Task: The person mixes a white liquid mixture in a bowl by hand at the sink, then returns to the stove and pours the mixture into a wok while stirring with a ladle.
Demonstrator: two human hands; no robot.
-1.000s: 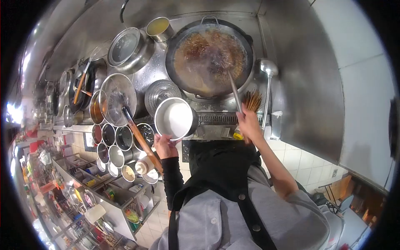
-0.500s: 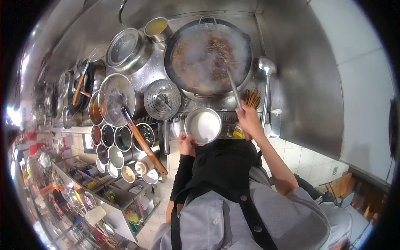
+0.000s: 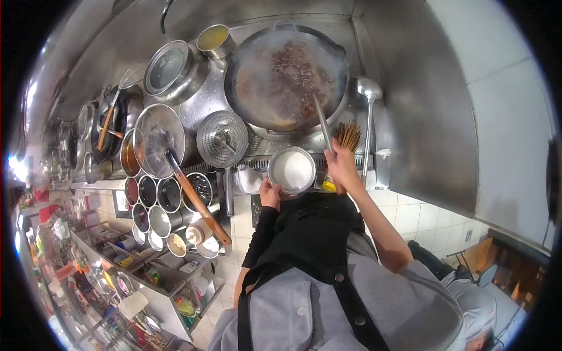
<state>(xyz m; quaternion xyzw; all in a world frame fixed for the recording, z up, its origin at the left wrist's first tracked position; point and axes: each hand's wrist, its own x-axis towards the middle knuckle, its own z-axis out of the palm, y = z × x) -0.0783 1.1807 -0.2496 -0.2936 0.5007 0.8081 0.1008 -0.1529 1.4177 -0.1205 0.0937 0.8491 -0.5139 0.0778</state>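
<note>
My left hand (image 3: pixel 270 194) is closed on the edge of a round metal pot (image 3: pixel 271 168) with something white inside. In my right hand (image 3: pixel 342 167) is a long-handled cooking tool (image 3: pixel 322 124), its metal shaft slanting into a large wok (image 3: pixel 233 96). The tool's head is hidden in the brown, steaming food (image 3: pixel 293 73), so I cannot tell if it is a ladle or a spatula. A bamboo wok brush (image 3: pixel 349 136) stands right beside my right hand. Below it shows a small yellow-labelled item (image 3: pixel 329 183).
A perforated strainer (image 3: pixel 222 139) lies left of the wok, a steel ladle (image 3: pixel 368 117) to its right. A mesh skimmer (image 3: pixel 158 140) with a wooden handle rests over several seasoning pots (image 3: pixel 170 194). A lidded pot (image 3: pixel 175 76) and a pot of yellowish liquid (image 3: pixel 215 41) stand behind.
The white-filled pot has moved slightly right, with my left hand still on it. The tool's shaft has shifted a little in the wok. The whole view has slid slightly left.
</note>
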